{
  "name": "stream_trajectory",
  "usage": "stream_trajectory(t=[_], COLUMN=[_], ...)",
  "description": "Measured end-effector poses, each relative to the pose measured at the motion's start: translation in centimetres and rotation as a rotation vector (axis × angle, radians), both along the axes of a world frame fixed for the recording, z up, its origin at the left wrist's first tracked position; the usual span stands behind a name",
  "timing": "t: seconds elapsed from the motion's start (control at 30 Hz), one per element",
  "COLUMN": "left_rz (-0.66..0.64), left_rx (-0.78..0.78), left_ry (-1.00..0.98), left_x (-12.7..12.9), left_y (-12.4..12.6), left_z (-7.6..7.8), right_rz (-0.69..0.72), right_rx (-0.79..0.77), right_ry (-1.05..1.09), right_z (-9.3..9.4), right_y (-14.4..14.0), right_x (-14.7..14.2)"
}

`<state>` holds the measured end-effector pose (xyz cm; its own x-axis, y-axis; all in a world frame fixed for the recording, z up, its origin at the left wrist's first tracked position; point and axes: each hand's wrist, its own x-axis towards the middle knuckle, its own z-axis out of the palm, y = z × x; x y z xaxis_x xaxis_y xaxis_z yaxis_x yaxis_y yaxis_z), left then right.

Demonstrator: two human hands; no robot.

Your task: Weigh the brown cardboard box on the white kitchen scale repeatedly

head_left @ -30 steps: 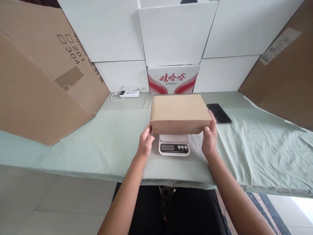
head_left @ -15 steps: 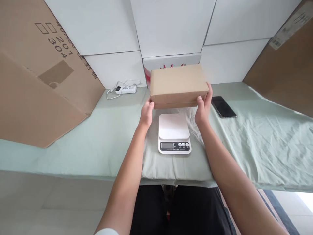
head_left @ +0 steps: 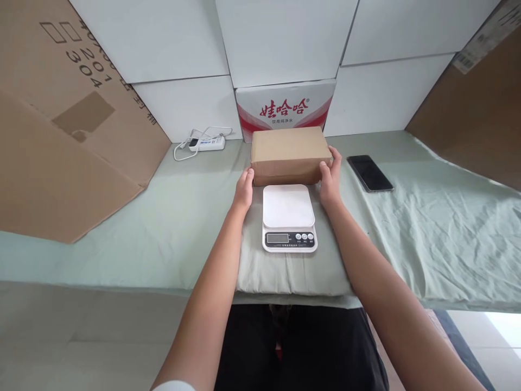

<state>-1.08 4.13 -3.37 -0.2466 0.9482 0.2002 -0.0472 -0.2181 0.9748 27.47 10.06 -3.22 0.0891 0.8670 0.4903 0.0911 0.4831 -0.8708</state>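
A brown box (head_left: 290, 155) is held just behind the scale (head_left: 288, 217), between it and the red-and-white carton (head_left: 285, 108) at the wall. Whether its base already rests on the counter (head_left: 183, 228) cannot be told. Its left end is pressed by the left hand (head_left: 244, 190) and its right end by the right hand (head_left: 329, 182); the fingers (head_left: 336, 159) of both are spread flat against the cardboard, so the box is clamped between the palms rather than gripped. The scale's white platform is left bare, its display and buttons turned toward the person. A phone (head_left: 370, 174) lies to the right on the green cloth, a power strip (head_left: 207, 144) to the left near the wall, and large cardboard sheets (head_left: 61, 136) lean at both sides. The step in hand is judged to be the setting down of the box behind the scale. Next, a gentle release is called for, with the box kept clear of the platform.
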Motion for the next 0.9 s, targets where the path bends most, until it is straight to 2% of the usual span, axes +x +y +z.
stream_trajectory(t=[0.27, 0.43, 0.6, 0.9], left_rz=[0.154, 0.086, -0.013, -0.017], left_rx=[0.021, 0.029, 0.075, 0.072], left_ry=[-0.044, -0.035, -0.025, -0.024], left_x=[-1.5, -1.0, 0.0, 0.3], left_y=[0.7, 0.4, -0.2, 0.0], left_z=[-0.2, 0.0, 0.3, 0.4], right_rz=[-0.035, 0.072, 0.04, 0.048], right_rx=[-0.08, -0.099, -0.103, -0.057], right_ry=[0.075, 0.056, 0.03, -0.016], right_z=[-0.7, -0.4, -0.1, 0.5], right_y=[0.7, 0.4, 0.3, 0.2], right_x=[1.3, 1.1, 0.8, 0.3])
